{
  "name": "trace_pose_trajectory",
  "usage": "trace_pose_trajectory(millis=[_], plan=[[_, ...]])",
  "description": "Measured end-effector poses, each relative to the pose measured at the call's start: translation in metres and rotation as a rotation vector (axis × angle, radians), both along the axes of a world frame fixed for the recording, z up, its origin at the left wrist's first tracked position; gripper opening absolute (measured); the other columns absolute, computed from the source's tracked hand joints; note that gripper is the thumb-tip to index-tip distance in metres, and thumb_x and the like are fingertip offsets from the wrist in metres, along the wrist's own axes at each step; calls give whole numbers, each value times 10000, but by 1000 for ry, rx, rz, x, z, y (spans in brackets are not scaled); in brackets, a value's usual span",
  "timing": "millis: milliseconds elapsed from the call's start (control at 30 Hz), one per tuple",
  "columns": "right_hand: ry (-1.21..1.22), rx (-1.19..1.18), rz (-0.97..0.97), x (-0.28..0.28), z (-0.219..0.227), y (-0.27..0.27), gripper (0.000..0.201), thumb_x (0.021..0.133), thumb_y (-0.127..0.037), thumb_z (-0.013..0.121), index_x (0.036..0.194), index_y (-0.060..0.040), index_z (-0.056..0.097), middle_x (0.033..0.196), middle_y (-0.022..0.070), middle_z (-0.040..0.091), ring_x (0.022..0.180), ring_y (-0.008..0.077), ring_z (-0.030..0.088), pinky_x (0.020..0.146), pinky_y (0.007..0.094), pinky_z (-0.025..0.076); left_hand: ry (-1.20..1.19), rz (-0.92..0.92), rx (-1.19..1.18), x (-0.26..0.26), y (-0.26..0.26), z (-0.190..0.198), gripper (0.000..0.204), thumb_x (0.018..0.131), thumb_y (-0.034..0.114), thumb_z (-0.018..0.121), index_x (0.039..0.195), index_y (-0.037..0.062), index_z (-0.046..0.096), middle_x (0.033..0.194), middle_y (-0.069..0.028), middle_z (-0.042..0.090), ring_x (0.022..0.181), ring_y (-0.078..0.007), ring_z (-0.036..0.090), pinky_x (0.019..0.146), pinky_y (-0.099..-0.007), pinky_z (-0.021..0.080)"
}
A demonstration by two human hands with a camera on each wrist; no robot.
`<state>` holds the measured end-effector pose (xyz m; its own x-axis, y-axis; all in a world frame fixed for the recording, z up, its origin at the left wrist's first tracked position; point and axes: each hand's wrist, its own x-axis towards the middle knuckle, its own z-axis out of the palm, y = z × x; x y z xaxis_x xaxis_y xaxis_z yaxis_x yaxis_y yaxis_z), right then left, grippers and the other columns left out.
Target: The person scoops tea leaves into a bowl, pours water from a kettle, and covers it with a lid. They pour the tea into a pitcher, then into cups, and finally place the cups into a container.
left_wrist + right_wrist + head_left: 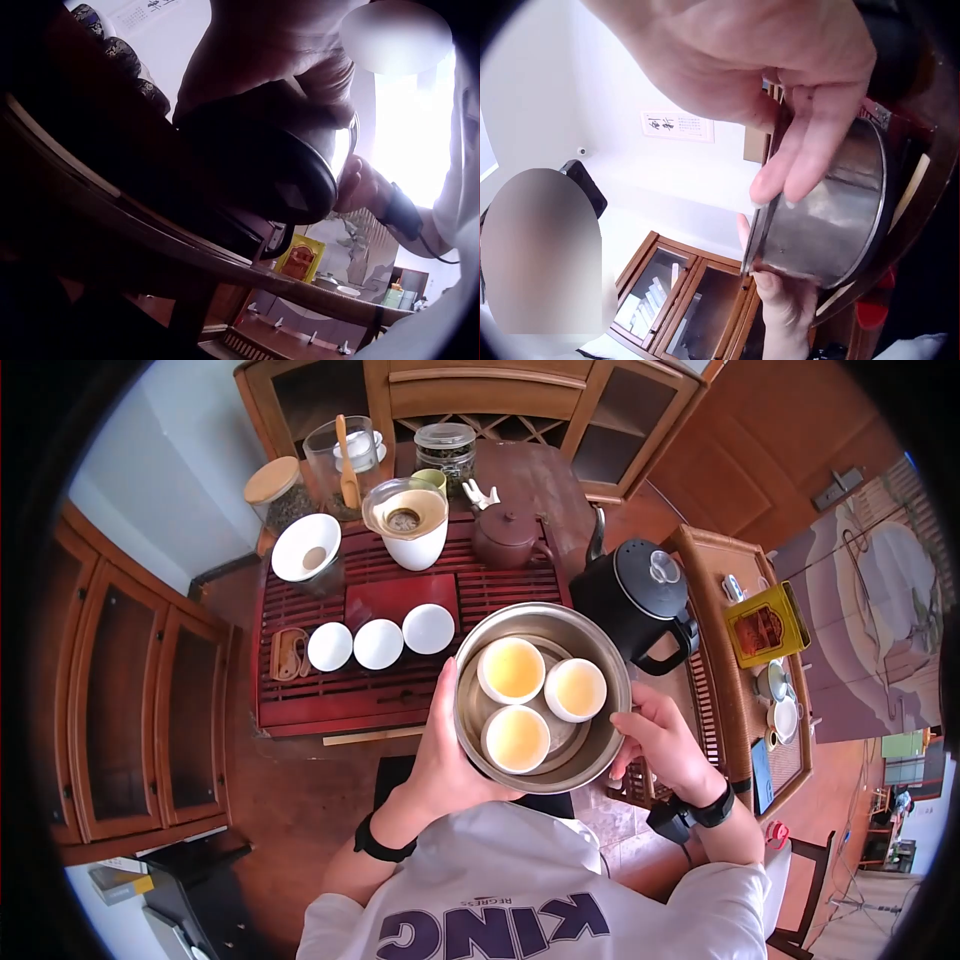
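Both hands hold a round, straight-sided metal basin in front of the chest. Inside it stand three white cups: one on the upper left, one on the right and one at the bottom, each with pale yellow liquid. My left hand grips the basin's left side; from the left wrist view, the basin's dark underside shows below that hand. At the right rim, my right hand pinches the wall, with fingers lying along its outside in the right wrist view.
A red slatted tea tray bears three white cups, a strainer on a white pitcher, a lidded bowl and a brown teapot. Close right of the basin stands a black kettle. Glass jars stand behind.
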<state>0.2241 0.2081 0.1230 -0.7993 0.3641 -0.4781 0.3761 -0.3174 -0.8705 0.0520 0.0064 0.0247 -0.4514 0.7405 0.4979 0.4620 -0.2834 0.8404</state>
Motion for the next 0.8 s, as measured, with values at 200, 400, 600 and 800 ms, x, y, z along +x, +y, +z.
trace_pose_trajectory(millis=[200,400,600,800], plan=[[32,47,-2,-6,-1,5,334,1012,-54,459,1330,45,473,890,93,680,557,135,671,515,229,570,-73,27,41,2,9,-17,1502,523,294,1001,1568,-14,-34,1554,-282,279,1418,-391,389,1174,-492,314],[66,96,-35,-13,-6,4,363,1018,-54,453,1366,44,472,892,87,674,540,119,647,497,220,553,-73,27,58,-2,12,-19,1502,491,288,1011,1564,-16,5,1554,-283,276,1411,-399,397,1165,-487,334],[78,54,-62,-15,-5,-1,403,1032,-62,441,1422,40,437,896,89,681,550,119,648,500,216,551,44,107,-93,-12,4,1,1477,449,253,1014,1563,-10,81,1540,-283,286,1404,-437,387,1148,-496,356],[143,20,-78,-18,-15,-9,392,1044,-80,447,1417,38,429,883,96,694,551,117,652,498,217,548,99,115,-134,-23,-2,9,1459,471,274,1010,1565,-14,87,1542,-279,284,1397,-441,385,1133,-521,357]])
